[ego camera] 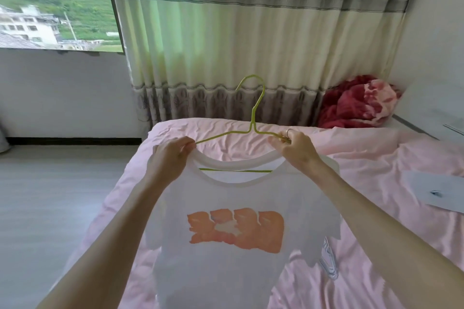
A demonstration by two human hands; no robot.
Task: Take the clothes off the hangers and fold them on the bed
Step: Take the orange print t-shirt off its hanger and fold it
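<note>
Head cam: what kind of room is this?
Most likely a bedroom in a home. A bed with a pink cover fills the foreground, a long curtain hangs beside a window behind it, and a red blanket is bunched at the bed's far corner.

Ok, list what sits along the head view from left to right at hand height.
left hand → green hanger → right hand → red blanket, farther back on the pink bed.
</note>
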